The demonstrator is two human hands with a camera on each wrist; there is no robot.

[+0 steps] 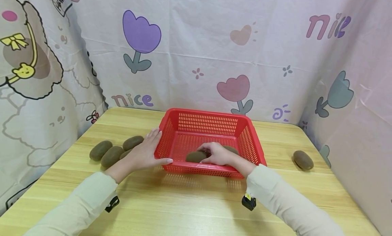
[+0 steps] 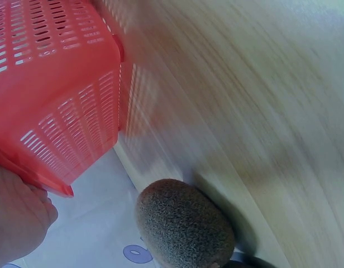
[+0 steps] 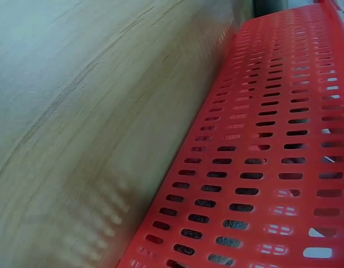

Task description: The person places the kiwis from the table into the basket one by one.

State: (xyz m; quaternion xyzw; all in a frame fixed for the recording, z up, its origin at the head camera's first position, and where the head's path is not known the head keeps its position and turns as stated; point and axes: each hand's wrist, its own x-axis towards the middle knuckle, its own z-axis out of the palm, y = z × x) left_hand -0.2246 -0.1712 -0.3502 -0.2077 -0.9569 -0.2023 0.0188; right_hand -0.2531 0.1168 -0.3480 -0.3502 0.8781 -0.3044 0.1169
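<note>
A red plastic basket [image 1: 204,114] with slotted walls stands on the table. My left hand [image 1: 146,153] rests on its left rim, fingers extended along it and thumb over the front corner. Inside the basket my right hand [image 1: 216,153] holds a brown kiwifruit [image 1: 195,157] just behind the front wall. A second kiwi [image 1: 231,149] lies in the basket, partly hidden behind that hand. The left wrist view shows a fuzzy kiwi [image 2: 183,223] outside the basket. In the right wrist view the slotted basket wall [image 3: 256,134] hides my hand.
Left of the basket, several kiwis [image 1: 112,156] lie grouped on the wooden table [image 1: 183,208], one partly behind my left hand. Another kiwi [image 1: 303,160] lies alone near the right table edge. A printed curtain [image 1: 196,52] hangs behind and beside the table.
</note>
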